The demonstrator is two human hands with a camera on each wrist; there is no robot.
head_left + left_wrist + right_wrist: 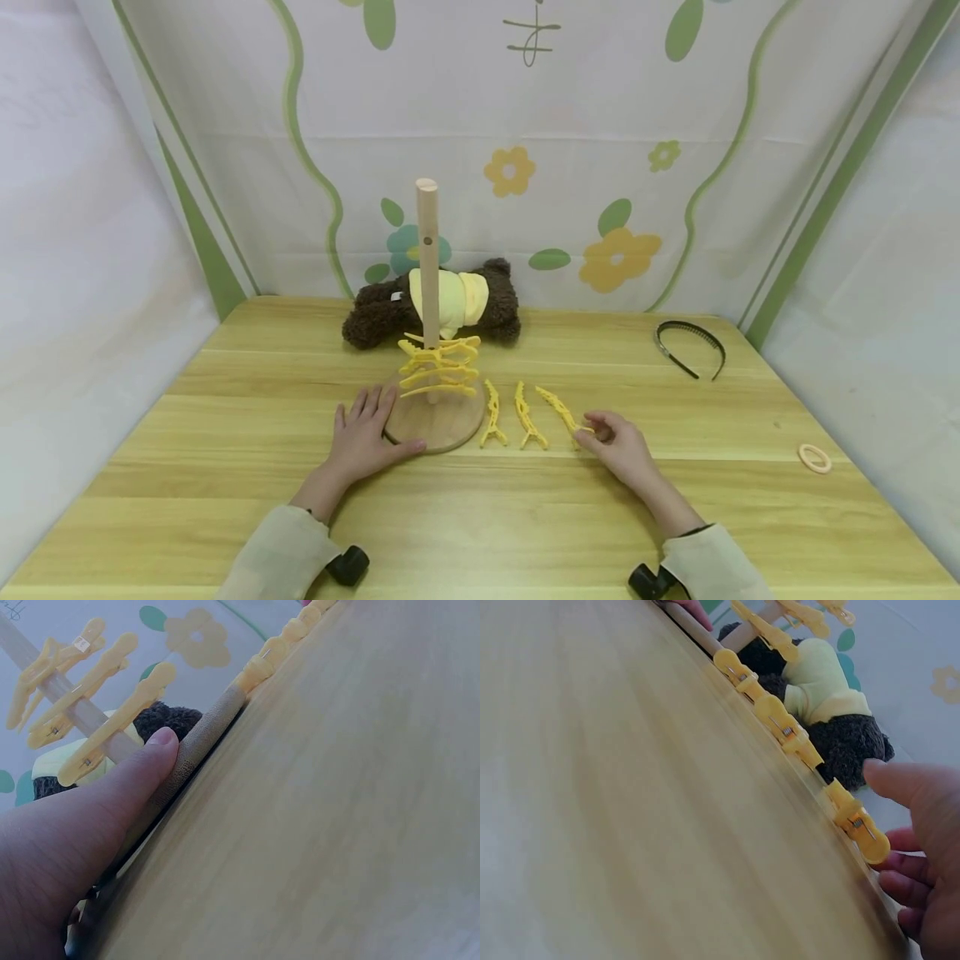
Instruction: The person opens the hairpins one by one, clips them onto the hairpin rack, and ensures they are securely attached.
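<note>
A wooden stand has a round base (431, 425) and an upright post (428, 258). Several yellow alligator hair clips (438, 367) are clipped on the lower post, stacked one above another. My left hand (363, 442) rests at the base's left edge, fingers spread and thumb (154, 750) lying against the rim. To the right of the base, three more clips lie in a row: a left clip (492, 414), a middle clip (527, 415) and a right clip (558, 410). At the right clip's handle end, my right hand (618, 450) touches it with its fingers; the thumb stands apart from it.
Behind the stand lies a dark brown plush bear (498, 312) in a yellow top. A black headband (690, 346) is at the back right, and a pale ring (814, 458) near the table's right edge. Printed fabric walls (600, 100) enclose the wooden table (495, 533).
</note>
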